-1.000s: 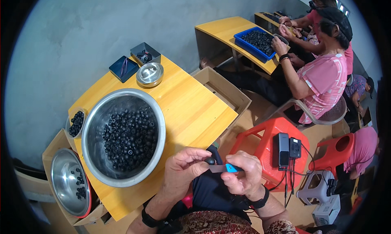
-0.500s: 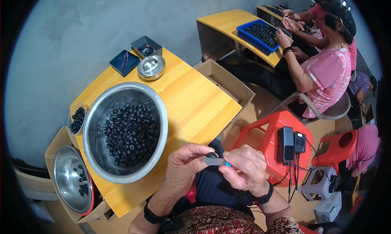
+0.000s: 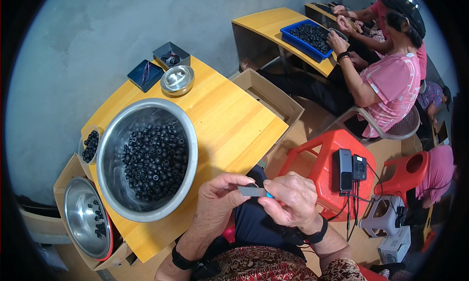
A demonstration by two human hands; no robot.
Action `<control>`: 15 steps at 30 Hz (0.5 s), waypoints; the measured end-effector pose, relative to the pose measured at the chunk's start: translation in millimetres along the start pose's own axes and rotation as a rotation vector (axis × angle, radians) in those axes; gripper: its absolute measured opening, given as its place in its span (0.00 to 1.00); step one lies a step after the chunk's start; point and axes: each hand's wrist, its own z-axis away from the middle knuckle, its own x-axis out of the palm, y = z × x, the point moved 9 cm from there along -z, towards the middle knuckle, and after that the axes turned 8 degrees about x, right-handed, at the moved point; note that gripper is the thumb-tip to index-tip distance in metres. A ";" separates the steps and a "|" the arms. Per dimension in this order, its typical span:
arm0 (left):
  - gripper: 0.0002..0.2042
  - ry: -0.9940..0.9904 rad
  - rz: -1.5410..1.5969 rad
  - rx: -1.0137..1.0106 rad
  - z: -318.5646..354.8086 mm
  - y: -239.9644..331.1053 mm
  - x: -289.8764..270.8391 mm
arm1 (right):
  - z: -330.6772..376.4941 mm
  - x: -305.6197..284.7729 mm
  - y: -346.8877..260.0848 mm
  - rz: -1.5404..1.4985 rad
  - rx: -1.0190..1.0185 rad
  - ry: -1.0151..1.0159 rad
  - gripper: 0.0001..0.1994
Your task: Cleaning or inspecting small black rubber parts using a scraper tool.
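Above my lap, my left hand (image 3: pixel 219 195) pinches a small round black part (image 3: pixel 251 185) between thumb and fingers. My right hand (image 3: pixel 292 198) is closed around a small knife with a flat grey blade (image 3: pixel 250 191); a bit of blue shows beside the fingers. The blade lies across the black part and hides most of it. To the left, a large metal basin (image 3: pixel 105 178) on the yellow table (image 3: pixel 239 119) holds a heap of similar black parts (image 3: pixel 156 159).
A metal bowl (image 3: pixel 73 212) and a plastic tub (image 3: pixel 83 154) with black parts stand at the left. Small trays (image 3: pixel 145 75) and a round metal container (image 3: pixel 177 79) sit behind the basin. A red stool (image 3: pixel 317 183) bears devices with cables; co-workers (image 3: pixel 391 85) sit beyond.
The blade has shifted slightly left across the black part, covering more of it. Both hands keep their hold. The whole view has moved slightly.
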 end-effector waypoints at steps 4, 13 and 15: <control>0.10 0.010 0.016 -0.005 -1.2 -1.3 -2.8 | 0.4 3.5 -1.6 -0.004 0.042 -0.021 0.15; 0.09 0.097 -0.072 -0.027 -1.9 -4.7 0.4 | 4.5 6.9 -7.2 0.061 -0.077 -0.055 0.26; 0.09 0.111 -0.055 -0.043 -1.3 -6.7 -1.3 | 6.9 6.0 -10.6 0.137 -0.121 -0.025 0.26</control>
